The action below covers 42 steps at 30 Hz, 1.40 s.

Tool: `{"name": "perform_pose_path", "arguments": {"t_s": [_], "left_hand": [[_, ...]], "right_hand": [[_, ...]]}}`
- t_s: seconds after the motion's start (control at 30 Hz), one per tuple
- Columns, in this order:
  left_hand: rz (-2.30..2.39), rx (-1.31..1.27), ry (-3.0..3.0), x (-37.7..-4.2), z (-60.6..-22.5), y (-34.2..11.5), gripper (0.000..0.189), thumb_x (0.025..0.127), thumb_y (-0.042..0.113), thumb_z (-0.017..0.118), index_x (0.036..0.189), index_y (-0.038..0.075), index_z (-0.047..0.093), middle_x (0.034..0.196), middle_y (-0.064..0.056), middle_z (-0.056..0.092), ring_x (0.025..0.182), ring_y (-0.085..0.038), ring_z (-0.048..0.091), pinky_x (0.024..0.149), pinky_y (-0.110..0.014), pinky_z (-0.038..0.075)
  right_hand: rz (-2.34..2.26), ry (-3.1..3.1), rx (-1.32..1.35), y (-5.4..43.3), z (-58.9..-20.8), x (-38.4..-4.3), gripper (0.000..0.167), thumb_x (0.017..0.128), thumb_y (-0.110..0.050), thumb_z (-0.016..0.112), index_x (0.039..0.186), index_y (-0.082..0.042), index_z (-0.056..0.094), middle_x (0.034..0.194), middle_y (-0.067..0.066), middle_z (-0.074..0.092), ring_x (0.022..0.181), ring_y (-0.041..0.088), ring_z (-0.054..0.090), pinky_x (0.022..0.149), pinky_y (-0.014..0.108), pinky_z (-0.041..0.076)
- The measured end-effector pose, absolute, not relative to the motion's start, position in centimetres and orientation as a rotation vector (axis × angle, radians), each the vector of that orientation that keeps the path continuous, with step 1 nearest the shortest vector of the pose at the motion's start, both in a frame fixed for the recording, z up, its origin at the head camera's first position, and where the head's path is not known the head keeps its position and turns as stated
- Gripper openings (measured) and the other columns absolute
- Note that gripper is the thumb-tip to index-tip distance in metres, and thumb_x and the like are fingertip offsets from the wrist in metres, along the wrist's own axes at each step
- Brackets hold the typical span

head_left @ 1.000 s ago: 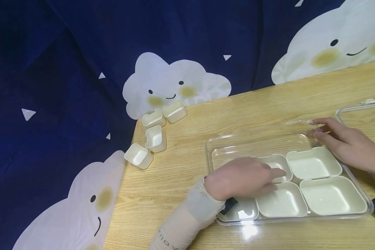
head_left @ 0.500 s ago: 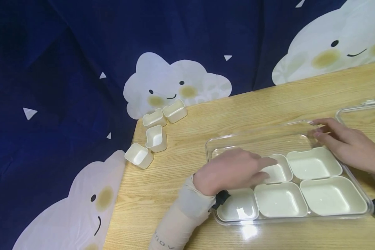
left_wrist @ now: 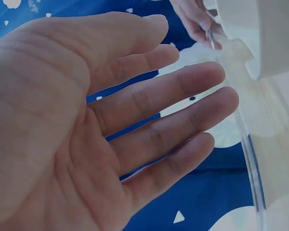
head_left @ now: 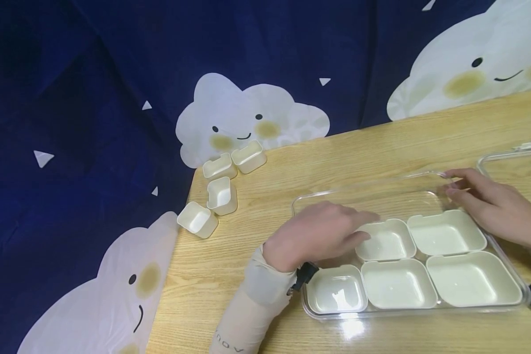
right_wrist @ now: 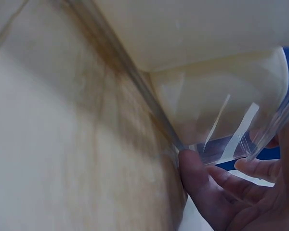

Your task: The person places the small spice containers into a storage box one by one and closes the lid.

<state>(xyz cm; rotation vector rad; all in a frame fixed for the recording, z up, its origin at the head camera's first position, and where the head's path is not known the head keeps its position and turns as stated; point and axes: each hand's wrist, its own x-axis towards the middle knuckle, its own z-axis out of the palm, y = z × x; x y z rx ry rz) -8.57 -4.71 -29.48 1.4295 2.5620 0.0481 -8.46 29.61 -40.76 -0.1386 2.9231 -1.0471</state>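
Note:
In the head view, a clear plastic storage box [head_left: 327, 192] holds several cream storage bins along its front and right. My left hand [head_left: 311, 233] hovers over the box's left half, its fingertips beside the left end of a mid-sized bin [head_left: 386, 241]. Its fingers are extended and loosely spread in the left wrist view, with nothing in them. My right hand [head_left: 497, 204] holds the box's far right corner. In the right wrist view, the thumb [right_wrist: 195, 173] lies on one side of that corner and the other fingers curl on the other.
Several small cream bins [head_left: 221, 195] stand at the table's far left corner. Another clear plastic piece [head_left: 509, 155] lies at the right edge. Behind the wooden table [head_left: 248, 275] hangs a dark blue cloth [head_left: 265, 44] with smiling clouds.
My left hand has moved left and slightly back, off the mid-sized bin, uncovering it and the front left bin. The right hand has kept its hold on the corner.

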Motion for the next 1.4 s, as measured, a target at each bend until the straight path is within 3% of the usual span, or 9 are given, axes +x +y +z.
{"name": "perform_pose_path", "arguments": {"t_s": [0.27, 0.53, 0.73, 0.83, 1.07, 1.4], "left_hand": [[0.084, 1.411, 2.67, -9.3, -29.2, -6.2, 0.039, 0.107, 0.028, 0.054, 0.145, 0.022, 0.057, 0.113, 0.006, 0.076, 0.096, -0.005, 0.07, 0.09, -0.025, 0.057], [0.112, 1.327, 2.727, -10.0, -29.3, -7.1, 0.041, 0.108, 0.03, 0.053, 0.148, 0.022, 0.057, 0.124, 0.003, 0.075, 0.097, -0.007, 0.071, 0.097, -0.028, 0.056], [0.141, 1.282, 2.78, -10.8, -29.3, -7.9, 0.039, 0.108, 0.028, 0.054, 0.146, 0.02, 0.058, 0.123, 0.003, 0.076, 0.098, -0.01, 0.073, 0.097, -0.03, 0.058], [0.136, 1.241, 2.817, -11.3, -29.5, -8.4, 0.038, 0.108, 0.028, 0.054, 0.145, 0.02, 0.059, 0.117, 0.003, 0.077, 0.095, -0.01, 0.073, 0.093, -0.03, 0.059], [0.221, 1.212, 2.928, -12.5, -29.7, -10.0, 0.033, 0.107, 0.026, 0.054, 0.137, 0.017, 0.066, 0.097, 0.005, 0.077, 0.071, -0.008, 0.064, 0.071, -0.028, 0.057], [0.288, 0.958, 3.05, -14.7, -30.7, -12.5, 0.032, 0.108, 0.029, 0.053, 0.134, 0.017, 0.068, 0.094, 0.002, 0.078, 0.069, -0.011, 0.065, 0.069, -0.033, 0.056]], "right_hand": [[-1.039, 2.902, -0.127, 29.5, -40.6, -8.4, 0.048, 0.11, -0.035, 0.042, 0.153, -0.012, 0.041, 0.133, 0.036, 0.06, 0.119, 0.064, 0.054, 0.089, 0.07, 0.04], [-1.033, 2.901, -0.125, 29.5, -40.6, -8.4, 0.048, 0.11, -0.035, 0.042, 0.153, -0.012, 0.041, 0.133, 0.035, 0.06, 0.119, 0.064, 0.054, 0.088, 0.07, 0.041], [-1.032, 2.901, -0.123, 29.6, -40.6, -8.4, 0.048, 0.11, -0.035, 0.042, 0.153, -0.013, 0.041, 0.133, 0.035, 0.06, 0.119, 0.063, 0.055, 0.088, 0.069, 0.041], [-1.033, 2.897, -0.124, 29.7, -40.7, -8.4, 0.048, 0.11, -0.035, 0.042, 0.153, -0.013, 0.041, 0.134, 0.036, 0.059, 0.119, 0.064, 0.054, 0.088, 0.07, 0.041], [-1.051, 2.893, -0.128, 29.7, -40.7, -8.4, 0.048, 0.11, -0.034, 0.043, 0.153, -0.014, 0.041, 0.134, 0.037, 0.059, 0.12, 0.063, 0.054, 0.089, 0.07, 0.04], [-1.038, 2.889, -0.122, 29.6, -40.6, -8.4, 0.049, 0.11, -0.035, 0.042, 0.154, -0.013, 0.04, 0.134, 0.036, 0.059, 0.119, 0.064, 0.054, 0.087, 0.071, 0.041]]}}
